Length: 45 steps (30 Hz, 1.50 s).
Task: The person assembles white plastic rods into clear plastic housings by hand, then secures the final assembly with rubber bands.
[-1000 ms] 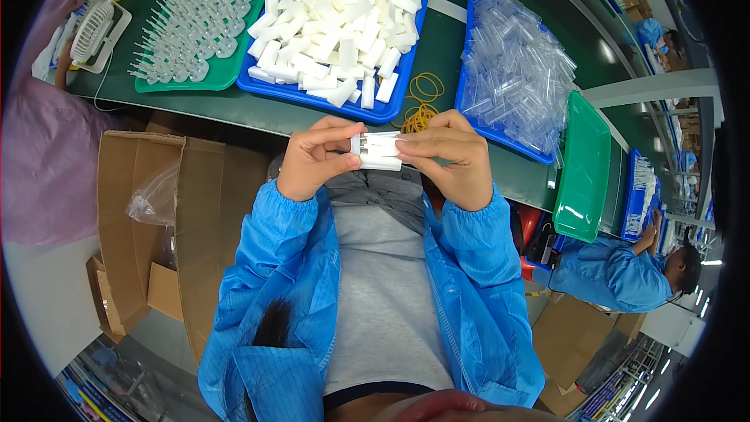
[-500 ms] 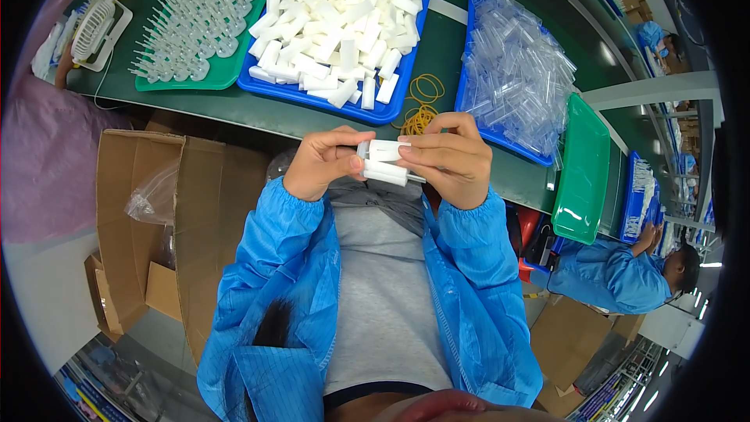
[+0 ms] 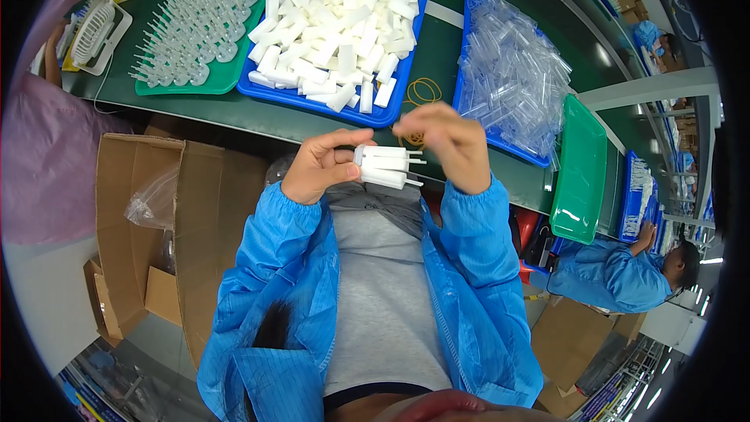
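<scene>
A dark green bench [image 3: 461,47] runs across in front. On it sit a green tray [image 3: 223,78] of clear plastic pieces, a blue tray [image 3: 312,100] heaped with white blocks, another blue tray [image 3: 476,0] of clear tubes, an upturned green tray [image 3: 578,172], and what look like rubber bands [image 3: 422,94].

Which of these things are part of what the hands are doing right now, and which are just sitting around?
In use:
left hand gripping the bundle of white pieces
right hand beside the bundle
rubber bands
blue tray of white pieces

Lying about:
green tray of clear parts
tray of clear tubes
cardboard box
</scene>
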Tool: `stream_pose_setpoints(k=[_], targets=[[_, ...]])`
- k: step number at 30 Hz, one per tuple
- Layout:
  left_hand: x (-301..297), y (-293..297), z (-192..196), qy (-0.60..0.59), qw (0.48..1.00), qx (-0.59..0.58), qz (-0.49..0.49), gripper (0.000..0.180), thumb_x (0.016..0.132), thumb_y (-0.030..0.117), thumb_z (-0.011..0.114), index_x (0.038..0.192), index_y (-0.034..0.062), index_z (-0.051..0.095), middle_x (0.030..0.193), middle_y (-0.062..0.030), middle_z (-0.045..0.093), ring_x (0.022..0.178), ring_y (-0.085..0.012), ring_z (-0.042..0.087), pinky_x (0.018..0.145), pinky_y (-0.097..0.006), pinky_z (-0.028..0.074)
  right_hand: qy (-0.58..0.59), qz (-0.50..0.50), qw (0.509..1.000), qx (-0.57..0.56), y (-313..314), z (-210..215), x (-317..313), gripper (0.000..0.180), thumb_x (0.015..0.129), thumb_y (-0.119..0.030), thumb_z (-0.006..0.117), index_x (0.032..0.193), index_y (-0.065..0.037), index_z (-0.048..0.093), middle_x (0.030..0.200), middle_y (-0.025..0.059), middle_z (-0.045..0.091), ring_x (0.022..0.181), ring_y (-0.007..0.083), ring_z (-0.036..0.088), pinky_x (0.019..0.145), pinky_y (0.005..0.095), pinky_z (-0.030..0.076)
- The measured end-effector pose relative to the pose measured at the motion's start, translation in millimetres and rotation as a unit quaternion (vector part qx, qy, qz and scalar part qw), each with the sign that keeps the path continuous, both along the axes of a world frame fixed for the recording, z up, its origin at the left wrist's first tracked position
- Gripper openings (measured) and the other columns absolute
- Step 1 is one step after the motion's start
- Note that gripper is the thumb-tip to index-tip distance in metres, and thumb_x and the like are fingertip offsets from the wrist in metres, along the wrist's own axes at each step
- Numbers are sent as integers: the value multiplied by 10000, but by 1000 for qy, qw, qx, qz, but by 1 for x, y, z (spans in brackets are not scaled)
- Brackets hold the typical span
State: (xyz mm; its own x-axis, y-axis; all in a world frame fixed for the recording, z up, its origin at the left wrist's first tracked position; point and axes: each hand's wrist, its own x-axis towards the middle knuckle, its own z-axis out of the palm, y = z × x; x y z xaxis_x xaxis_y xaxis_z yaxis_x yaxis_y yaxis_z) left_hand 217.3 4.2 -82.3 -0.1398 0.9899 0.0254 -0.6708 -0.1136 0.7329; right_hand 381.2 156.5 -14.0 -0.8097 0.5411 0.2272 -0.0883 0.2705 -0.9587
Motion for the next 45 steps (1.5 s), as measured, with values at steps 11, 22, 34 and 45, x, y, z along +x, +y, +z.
stream_pose_setpoints(k=[11, 22, 34, 45], targets=[[-2, -2, -2, 36, 999, -26, 24, 434, 812, 67, 617, 1220, 3, 482, 1190, -127, 519, 1018, -208, 574, 782, -314, 530, -183, -112, 812, 543, 51, -23, -59, 270, 723, -79, 642, 983, -153, 651, 796, 47, 474, 785, 228, 465, 651, 332, 369], [-9, 2, -12, -32, 990, -90, 102, 391, 854, 71, 582, 1223, 3, 472, 1179, -121, 522, 997, -209, 584, 797, -310, 541, -115, -79, 854, 501, 52, -15, -50, 173, 755, -132, 646, 920, -85, 626, 890, 52, 541, 852, 247, 510, 715, 344, 429], [-8, 0, -7, -19, 986, -60, 152, 491, 794, 49, 660, 1242, -5, 467, 1134, -161, 570, 1024, -227, 582, 823, -329, 523, -132, -73, 962, 227, 35, 15, -32, 156, 774, -61, 661, 929, -50, 678, 857, 78, 625, 726, 176, 566, 582, 263, 430], [-4, 2, -11, 1, 987, -45, 155, 452, 790, 34, 660, 1213, -14, 505, 1113, -129, 566, 1010, -225, 584, 793, -336, 540, -26, -94, 962, 254, 12, 20, -6, 193, 689, -26, 720, 878, -52, 691, 839, 72, 658, 769, 187, 592, 630, 269, 468]])
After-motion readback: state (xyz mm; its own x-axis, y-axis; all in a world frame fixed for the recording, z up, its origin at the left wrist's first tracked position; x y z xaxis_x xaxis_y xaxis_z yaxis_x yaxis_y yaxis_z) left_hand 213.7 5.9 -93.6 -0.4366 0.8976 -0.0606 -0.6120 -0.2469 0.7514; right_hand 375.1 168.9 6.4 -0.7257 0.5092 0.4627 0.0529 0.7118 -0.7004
